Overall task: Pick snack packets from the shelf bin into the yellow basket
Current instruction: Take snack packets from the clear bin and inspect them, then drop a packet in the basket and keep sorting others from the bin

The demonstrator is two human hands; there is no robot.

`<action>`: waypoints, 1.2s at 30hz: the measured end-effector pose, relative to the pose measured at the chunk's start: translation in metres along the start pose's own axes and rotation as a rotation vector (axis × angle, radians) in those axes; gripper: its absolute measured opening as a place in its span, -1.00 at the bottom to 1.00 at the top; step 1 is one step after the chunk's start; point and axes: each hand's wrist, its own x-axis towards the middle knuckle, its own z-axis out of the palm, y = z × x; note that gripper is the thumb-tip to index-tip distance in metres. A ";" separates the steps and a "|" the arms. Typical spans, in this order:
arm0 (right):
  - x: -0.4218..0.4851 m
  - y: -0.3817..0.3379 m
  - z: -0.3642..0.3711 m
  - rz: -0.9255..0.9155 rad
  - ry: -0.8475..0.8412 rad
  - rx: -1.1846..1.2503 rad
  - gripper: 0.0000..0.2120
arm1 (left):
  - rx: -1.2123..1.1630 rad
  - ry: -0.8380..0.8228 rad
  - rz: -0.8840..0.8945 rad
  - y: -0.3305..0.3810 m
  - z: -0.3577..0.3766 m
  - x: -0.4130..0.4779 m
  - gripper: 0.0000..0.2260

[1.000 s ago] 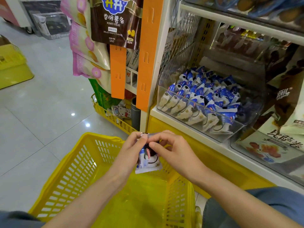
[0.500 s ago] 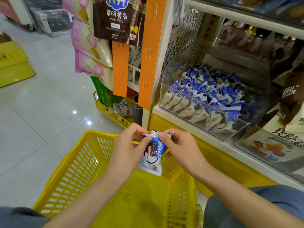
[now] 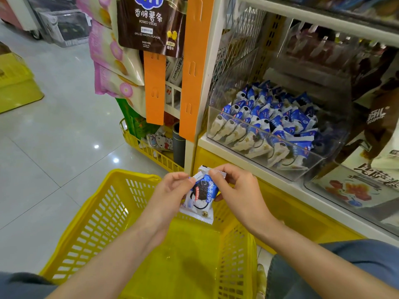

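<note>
Both the left hand (image 3: 170,192) and the right hand (image 3: 238,190) pinch a blue-and-white foil snack packet (image 3: 200,199) above the yellow slatted plastic basket (image 3: 97,223): placing step, next likely needing only release.

Brown potato-sticks bag (image 3: 151,20) hanging above orange strip (image 3: 154,89); pink bags (image 3: 108,55) beside; glossy tiled floor (image 3: 54,137).

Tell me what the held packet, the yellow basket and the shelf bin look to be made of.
The held packet looks like thin printed plastic film, glossy, with crimped end seals and creases. The yellow basket looks like rigid moulded plastic, slightly shiny, with slotted lattice walls. The shelf bin looks like clear hard plastic, perhaps acrylic: the packets inside show through it and its edges catch glare.
</note>
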 end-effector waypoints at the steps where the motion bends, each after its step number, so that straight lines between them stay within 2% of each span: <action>1: 0.000 0.002 -0.001 -0.004 -0.003 0.013 -0.83 | -0.003 -0.057 -0.057 -0.001 0.000 0.000 -0.88; 4: -0.002 0.009 -0.005 0.026 -0.039 0.044 -0.82 | 0.038 -0.178 -0.144 -0.006 0.003 -0.003 -0.79; 7: -0.002 0.027 -0.013 0.094 -0.084 0.001 -0.78 | 0.143 -0.153 -0.120 -0.017 0.005 0.000 -0.78; 9: -0.001 0.053 -0.021 0.169 -0.063 -0.151 -0.76 | 0.202 -0.136 -0.126 -0.028 0.003 0.007 -0.79; 12: -0.008 0.112 -0.032 0.428 -0.020 -0.472 -0.76 | 0.236 -0.144 -0.214 -0.058 0.001 0.018 -0.87; 14: -0.026 0.147 -0.031 0.605 0.052 -0.533 -0.63 | 0.262 -0.133 -0.275 -0.087 0.000 0.027 -0.95; 15: -0.035 0.161 -0.027 0.628 0.092 -0.501 -0.61 | 0.276 -0.116 -0.304 -0.103 0.000 0.032 -0.95; 19: -0.056 0.186 -0.005 0.538 0.236 -0.272 -0.72 | 0.356 -0.036 -0.389 -0.169 -0.001 0.050 -0.82; 22: -0.059 0.189 0.002 0.495 0.330 -0.217 -0.78 | 0.459 0.022 -0.398 -0.216 -0.006 0.061 -0.73; 25: -0.060 0.192 0.004 0.479 0.352 -0.206 -0.79 | 0.562 0.063 -0.440 -0.252 -0.013 0.069 -0.68; 32: -0.061 0.199 0.005 0.537 0.386 -0.199 -0.83 | 0.789 -0.002 -0.428 -0.307 -0.028 0.079 -0.75; 36: -0.060 0.198 0.005 0.503 0.398 -0.177 -0.86 | 1.097 -0.069 -0.387 -0.304 -0.023 0.079 -0.71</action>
